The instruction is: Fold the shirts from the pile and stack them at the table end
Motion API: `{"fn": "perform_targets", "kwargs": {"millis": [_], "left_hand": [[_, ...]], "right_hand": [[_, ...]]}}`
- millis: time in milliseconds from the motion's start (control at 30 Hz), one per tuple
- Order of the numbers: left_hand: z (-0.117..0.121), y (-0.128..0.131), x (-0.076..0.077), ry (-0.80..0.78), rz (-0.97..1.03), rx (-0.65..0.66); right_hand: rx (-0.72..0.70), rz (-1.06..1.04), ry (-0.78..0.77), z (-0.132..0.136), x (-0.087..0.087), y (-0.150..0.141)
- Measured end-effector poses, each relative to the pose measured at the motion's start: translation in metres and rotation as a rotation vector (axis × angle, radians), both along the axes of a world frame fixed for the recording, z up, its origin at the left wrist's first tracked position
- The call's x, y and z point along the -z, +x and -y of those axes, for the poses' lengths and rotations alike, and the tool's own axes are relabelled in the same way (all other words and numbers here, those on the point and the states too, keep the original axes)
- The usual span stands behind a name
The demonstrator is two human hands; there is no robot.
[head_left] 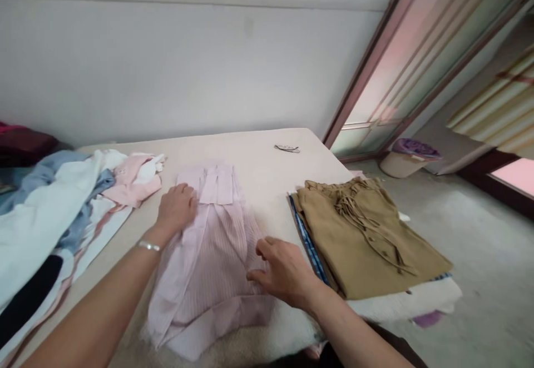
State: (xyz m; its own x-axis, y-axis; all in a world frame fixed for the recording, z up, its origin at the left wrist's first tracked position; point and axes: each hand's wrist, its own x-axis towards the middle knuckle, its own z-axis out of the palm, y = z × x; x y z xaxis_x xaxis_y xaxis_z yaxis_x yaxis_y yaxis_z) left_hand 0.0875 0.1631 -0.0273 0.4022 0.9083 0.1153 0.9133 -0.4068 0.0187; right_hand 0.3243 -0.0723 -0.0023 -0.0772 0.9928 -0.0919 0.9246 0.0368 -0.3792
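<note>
A pale lilac, finely ribbed garment (217, 245) lies in front of me in a long narrow shape, with flat strips of its cloth at the far end. On its upper left edge rests my left hand (177, 208), palm down, fingers stretched forward and slightly blurred. My right hand (286, 272) hovers at the garment's right side, thumb and fingers apart and bent, with nothing visible between them. Whether its fingertips touch the cloth I cannot tell. To the right of that hand sits a folded pair of olive-brown drawstring trousers (362, 240), on top of other folded clothes.
Loose white, blue and pink clothes (62, 201) are heaped on the left. Eyeglasses (287, 148) lie near the far edge of the cream-coloured surface (267, 162), which meets a white wall (187, 68). A lined waste bin (404, 162) stands on the floor at right.
</note>
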Motion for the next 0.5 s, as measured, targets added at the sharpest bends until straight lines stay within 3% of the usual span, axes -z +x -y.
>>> {"fn": "perform_targets", "kwargs": {"millis": [100,233,367,500], "left_hand": [[0.074,0.014,-0.005,-0.214,0.205,-0.164],[0.147,0.033,0.014,-0.561,0.571,-0.133],[0.165,0.055,0.032,-0.656,0.786,-0.216],[0.166,0.067,0.038,-0.693,0.978,-0.284]], "right_hand": [[-0.075,0.044,0.028,0.007,-0.001,-0.006],[-0.110,0.140,0.039,0.012,0.010,-0.019],[-0.134,0.186,0.043,0.009,0.016,-0.026],[-0.107,0.138,-0.007,0.006,0.007,-0.022]]}}
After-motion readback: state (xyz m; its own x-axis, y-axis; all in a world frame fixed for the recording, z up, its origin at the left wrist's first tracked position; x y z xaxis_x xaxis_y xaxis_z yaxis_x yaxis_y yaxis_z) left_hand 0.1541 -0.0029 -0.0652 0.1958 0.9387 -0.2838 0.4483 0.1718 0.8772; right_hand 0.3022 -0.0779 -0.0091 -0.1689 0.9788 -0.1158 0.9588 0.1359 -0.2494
